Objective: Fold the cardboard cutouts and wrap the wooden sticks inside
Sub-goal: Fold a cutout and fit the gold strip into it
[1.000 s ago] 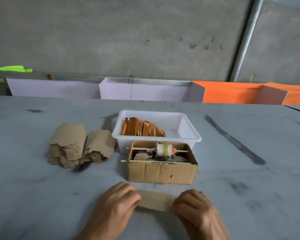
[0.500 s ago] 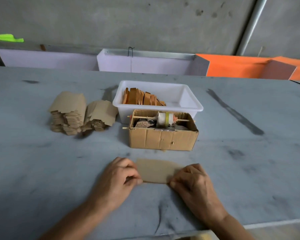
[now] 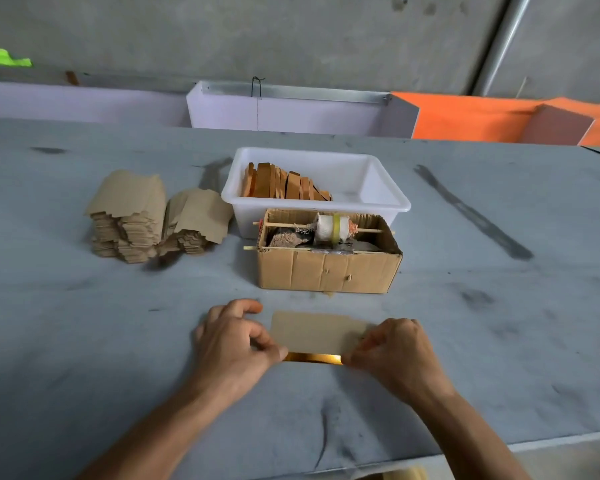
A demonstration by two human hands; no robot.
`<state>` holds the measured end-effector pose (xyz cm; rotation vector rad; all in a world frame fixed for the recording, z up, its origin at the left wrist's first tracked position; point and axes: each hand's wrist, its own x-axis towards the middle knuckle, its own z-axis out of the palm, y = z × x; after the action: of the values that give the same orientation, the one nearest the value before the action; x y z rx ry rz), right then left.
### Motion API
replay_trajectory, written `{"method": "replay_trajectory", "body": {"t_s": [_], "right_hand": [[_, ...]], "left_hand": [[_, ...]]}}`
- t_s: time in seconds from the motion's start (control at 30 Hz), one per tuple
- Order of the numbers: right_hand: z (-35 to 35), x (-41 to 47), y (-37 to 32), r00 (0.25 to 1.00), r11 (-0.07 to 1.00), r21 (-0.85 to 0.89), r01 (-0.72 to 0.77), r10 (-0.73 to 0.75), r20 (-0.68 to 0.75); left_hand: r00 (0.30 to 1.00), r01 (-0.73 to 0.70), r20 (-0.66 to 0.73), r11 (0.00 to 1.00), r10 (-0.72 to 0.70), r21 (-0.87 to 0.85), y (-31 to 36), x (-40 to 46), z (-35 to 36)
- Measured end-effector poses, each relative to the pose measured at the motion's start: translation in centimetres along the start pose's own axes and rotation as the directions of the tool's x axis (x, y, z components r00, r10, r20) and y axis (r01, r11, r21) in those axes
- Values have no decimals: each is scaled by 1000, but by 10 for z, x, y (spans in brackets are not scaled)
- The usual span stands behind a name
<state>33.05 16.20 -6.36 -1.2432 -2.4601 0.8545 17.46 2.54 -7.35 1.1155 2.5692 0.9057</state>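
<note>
Left hand (image 3: 234,337) & right hand (image 3: 394,351) each pinch an end of the flat tan cardboard cutout (image 3: 317,332), near edge lifted off the grey counter (image 3: 84,341). Orange-brown wooden sticks (image 3: 281,185) stand in the white plastic tub (image 3: 392,199) behind a brown cardboard box (image 3: 328,271).

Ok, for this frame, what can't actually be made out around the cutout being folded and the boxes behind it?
Head view only:
- Whatever is inside the folded cardboard cutout: its top flap covers all but a shiny gold strip at the near edge.
- The cutout's ends: covered by the left hand and the right hand.
- Bottom of the cardboard box: hidden by its front wall.
- Lower parts of the wooden pieces: behind the white tub's rim.
</note>
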Motion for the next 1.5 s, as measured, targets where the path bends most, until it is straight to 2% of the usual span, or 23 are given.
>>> {"method": "replay_trajectory", "body": {"t_s": [0.13, 0.37, 0.4, 0.47, 0.53, 0.6, 0.67, 0.73, 0.8, 0.87, 0.93, 0.97, 1.03, 1.17, 1.27, 1.37, 1.5], "right_hand": [[-4, 8, -3, 995, 997, -64, -46, 51, 82], [-3, 0, -3, 995, 998, -10, -68, 68, 67], [-3, -1, -4, 996, 998, 9, -66, 66, 60], [-3, -5, -5, 998, 998, 38, -51, 50, 37], [-2, -9, -5, 999, 998, 46, -43, 42, 15], [0, -11, -6, 999, 998, 47, -49, 49, -4], [0, -11, -7, 998, 997, 61, -54, 56, -18], [1, -14, -8, 998, 998, 53, -45, 48, -41], [3, -19, -10, 996, 999, -44, -13, 9, -93], [9, -26, -9, 958, 971, -218, 102, -154, -242], [17, -33, -10, 842, 890, -360, 279, -407, -353], [22, -36, -14, 779, 837, -409, 362, -513, -360], [32, -39, -20, 718, 774, -434, 462, -613, -329], [37, -39, -9, 701, 748, -469, 469, -639, -318], [27, -40, 4, 731, 763, -496, 414, -603, -319], [26, -40, 11, 744, 789, -476, 388, -573, -343], [30, -43, 7, 763, 846, -409, 342, -504, -405]], "left_hand": [[999, 43, -1, 999, -43, -10, 0, 2, -1], [997, 54, -59, 998, -55, -23, 0, -1, -1], [996, 15, -90, 1000, -16, -17, 1, -3, -1], [968, -186, -168, 982, 188, 30, 0, -7, 2], [855, -464, -203, 879, 477, 112, 4, -13, 3], [722, -647, -138, 732, 678, 213, 8, -18, 4], [660, -713, -54, 647, 749, 269, 10, -21, 4], [643, -729, -3, 613, 766, 306, 10, -20, 4], [636, -733, 25, 594, 771, 332, 10, -20, 4], [638, -734, 46, 589, 768, 338, 9, -20, 3], [652, -732, 68, 604, 755, 315, 10, -20, 2], [658, -732, 82, 611, 748, 301, 10, -19, 0], [659, -739, 125, 609, 741, 287, 9, -19, -2], [660, -747, 194, 607, 726, 272, 1, -18, -5], [672, -740, 212, 633, 709, 229, -11, -17, -8], [717, -696, 191, 678, 671, 236, -18, -18, -15], [822, -566, 57, 799, 567, 204, -14, -13, -26]]}}
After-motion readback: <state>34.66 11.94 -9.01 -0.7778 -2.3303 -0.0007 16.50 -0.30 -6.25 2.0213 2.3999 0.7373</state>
